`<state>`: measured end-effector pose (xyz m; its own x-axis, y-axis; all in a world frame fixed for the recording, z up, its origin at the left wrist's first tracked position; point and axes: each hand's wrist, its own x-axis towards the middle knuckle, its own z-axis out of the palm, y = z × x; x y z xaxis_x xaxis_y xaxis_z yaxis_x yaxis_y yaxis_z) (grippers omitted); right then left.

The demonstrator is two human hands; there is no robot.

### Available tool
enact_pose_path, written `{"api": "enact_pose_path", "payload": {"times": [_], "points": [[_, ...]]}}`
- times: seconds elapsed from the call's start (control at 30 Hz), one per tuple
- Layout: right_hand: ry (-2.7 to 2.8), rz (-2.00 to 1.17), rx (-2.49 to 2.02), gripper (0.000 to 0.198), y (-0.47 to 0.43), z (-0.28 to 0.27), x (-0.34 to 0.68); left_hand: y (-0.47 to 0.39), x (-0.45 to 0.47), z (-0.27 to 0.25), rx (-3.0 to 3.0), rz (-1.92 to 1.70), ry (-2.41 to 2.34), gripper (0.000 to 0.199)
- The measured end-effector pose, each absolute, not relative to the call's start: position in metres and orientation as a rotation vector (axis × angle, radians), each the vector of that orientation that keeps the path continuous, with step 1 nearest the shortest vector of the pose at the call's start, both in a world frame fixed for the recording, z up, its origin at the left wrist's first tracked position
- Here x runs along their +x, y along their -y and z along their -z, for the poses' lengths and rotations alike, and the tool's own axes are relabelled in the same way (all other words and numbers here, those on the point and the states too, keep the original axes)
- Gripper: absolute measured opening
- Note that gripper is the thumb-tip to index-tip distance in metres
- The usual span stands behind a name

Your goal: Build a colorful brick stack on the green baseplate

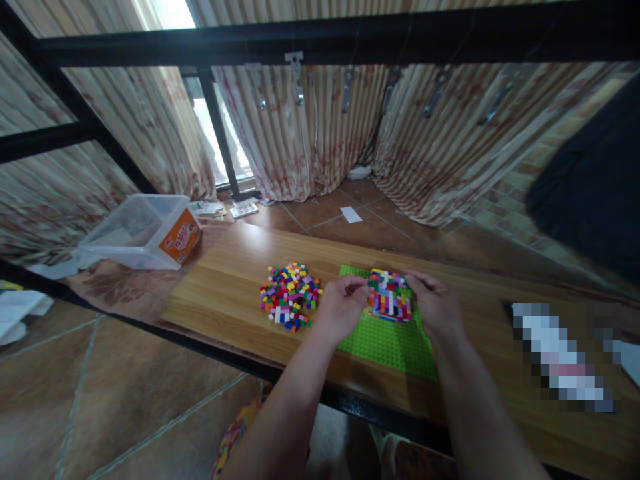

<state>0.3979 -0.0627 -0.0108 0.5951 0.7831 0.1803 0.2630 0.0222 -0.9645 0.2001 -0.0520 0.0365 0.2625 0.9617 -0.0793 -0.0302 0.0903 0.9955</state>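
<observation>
A multicoloured build of toy bricks (pixel 391 297) stands on a bright green studded baseplate (pixel 383 345). My left hand (pixel 345 303) is at the left side of the build, its fingers curled and the fingertips against that edge. On the opposite side my right hand (pixel 436 301) has its thumb and fingers at the upper right edge of the build. The hands hold the build between them; whether a small loose brick is in the fingers is too small to tell. Left of my left hand lies a pile of loose toy bricks (pixel 290 293) in many colours.
The wooden tabletop (pixel 225 280) bears the pile and the baseplate. At its far left sits a clear plastic box (pixel 135 233) with an orange label. A blurred-out flat object (pixel 560 357) lies to the right. A dark bar (pixel 320 47) crosses above, before curtains.
</observation>
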Motion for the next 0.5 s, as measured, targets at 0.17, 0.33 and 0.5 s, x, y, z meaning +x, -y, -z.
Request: {"api": "enact_pose_path", "payload": {"times": [0.17,0.33,0.5], "points": [[0.792,-0.536,-1.575,0.031,0.0635,0.0023,0.3916,0.0525,0.2008,-0.0367,1.253,-0.965,-1.035,0.016],[0.746,-0.536,-1.58,0.031,0.0628,0.0044,0.3894,0.0558,0.2025,-0.0382,1.302,-0.939,-1.057,0.016],[0.825,-0.469,-1.629,0.031,0.0685,0.0017,0.3899,0.0565,0.2028,-0.0392,1.264,-0.952,-1.058,0.013]]}}
